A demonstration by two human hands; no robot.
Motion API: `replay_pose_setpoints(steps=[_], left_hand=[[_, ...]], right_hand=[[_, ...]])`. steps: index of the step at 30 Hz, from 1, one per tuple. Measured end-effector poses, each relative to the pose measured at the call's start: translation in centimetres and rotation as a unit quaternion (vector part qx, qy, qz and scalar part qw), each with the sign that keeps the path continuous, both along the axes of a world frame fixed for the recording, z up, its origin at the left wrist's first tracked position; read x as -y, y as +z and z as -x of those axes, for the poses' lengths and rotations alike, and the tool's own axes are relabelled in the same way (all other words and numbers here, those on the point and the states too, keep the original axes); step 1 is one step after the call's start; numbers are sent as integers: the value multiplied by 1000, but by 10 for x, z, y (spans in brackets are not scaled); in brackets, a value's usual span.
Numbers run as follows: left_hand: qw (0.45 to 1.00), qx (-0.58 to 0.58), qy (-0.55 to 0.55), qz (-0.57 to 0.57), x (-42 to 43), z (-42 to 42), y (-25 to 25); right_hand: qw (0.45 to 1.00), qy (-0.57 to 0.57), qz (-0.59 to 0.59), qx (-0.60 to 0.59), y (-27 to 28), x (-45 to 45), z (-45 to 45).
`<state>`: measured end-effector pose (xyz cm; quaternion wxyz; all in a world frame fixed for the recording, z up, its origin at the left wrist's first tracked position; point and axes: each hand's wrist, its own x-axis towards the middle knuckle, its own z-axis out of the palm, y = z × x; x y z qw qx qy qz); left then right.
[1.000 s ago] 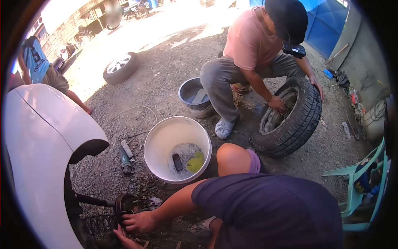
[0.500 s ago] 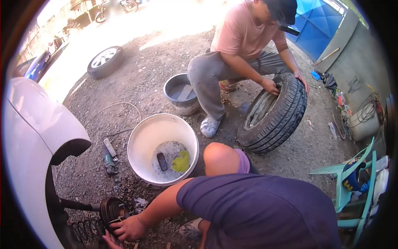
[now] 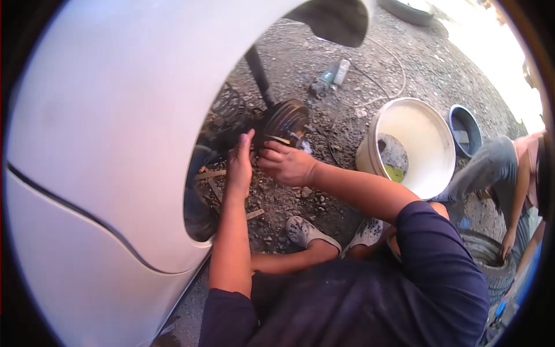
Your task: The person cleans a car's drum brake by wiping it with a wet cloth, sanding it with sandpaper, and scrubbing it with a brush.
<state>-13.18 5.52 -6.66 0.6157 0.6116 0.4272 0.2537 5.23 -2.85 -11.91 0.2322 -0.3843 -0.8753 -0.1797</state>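
View over the wheel opening of a car. The camera's aim has swung toward the white car body (image 3: 115, 133), which now fills the left side; half a second ago it was a narrower band. A co-worker (image 3: 491, 168), central in the earlier pictures, is now cut by the right edge, one hand at a loose tyre (image 3: 502, 280). The white bucket (image 3: 430, 141) now stands right of centre on the gravel, and the angle grinder (image 3: 324, 79) lies near it. The dark, round wheel hub (image 3: 287, 117) sits near the centre, at the wheel opening, so the work point and both forearms show more fully. The wearer's right hand (image 3: 288, 166) is at the hub's near edge, its fingers bent; the left hand (image 3: 239, 168) stands just beside it, its fingers extended and apparently holding nothing. A pale strip (image 3: 279, 139) shows at the right fingertips; in this dim, soft area one cannot tell whether they grip it or merely touch it.
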Motion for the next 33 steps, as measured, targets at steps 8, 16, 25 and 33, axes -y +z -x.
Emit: replay_pose_setpoints(steps=[8,16,25,33], left_hand=[[988,-103,38,-113,119,85,5],[993,-78,53,-74,235,138,-9],[992,-87,57,-75,247,153,-10],[994,-77,76,19,253,166,-13]], right_hand=[[973,-119,14,-197,32,-12,-22],[994,-61,-6,86,28,-5,3],[957,-8,35,286,-17,-8,45],[976,-4,-39,213,36,-2,13]])
